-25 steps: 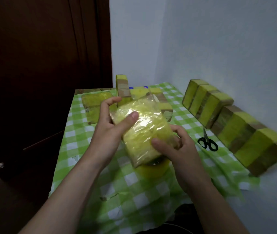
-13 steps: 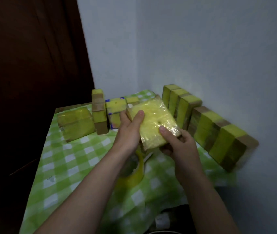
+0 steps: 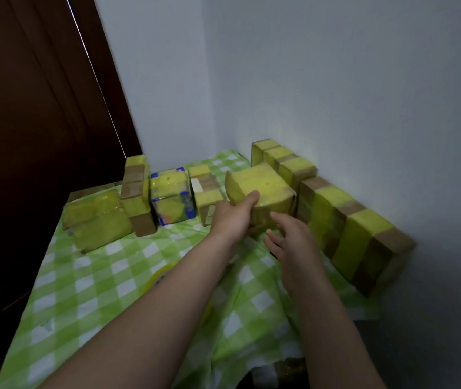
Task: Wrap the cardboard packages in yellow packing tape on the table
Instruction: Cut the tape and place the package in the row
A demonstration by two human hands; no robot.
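A package fully wrapped in yellow tape (image 3: pixel 263 189) is tilted at the far right of the table, next to the row of taped packages (image 3: pixel 344 220) along the right wall. My left hand (image 3: pixel 235 214) grips its near left edge, thumb on its top face. Just in front of it my right hand (image 3: pixel 291 242) hovers with fingers spread, holding nothing. The yellow tape roll (image 3: pixel 159 276) lies on the cloth, mostly hidden under my left forearm.
More taped packages (image 3: pixel 97 220) stand along the back of the table, one with blue corners (image 3: pixel 170 200). A green checked cloth (image 3: pixel 89 290) covers the table. A dark wooden door (image 3: pixel 27 136) is on the left, white walls behind and right.
The wrapped package has gone from in front of me to the far right, by the row at the wall. My right hand has let go of it and opened.
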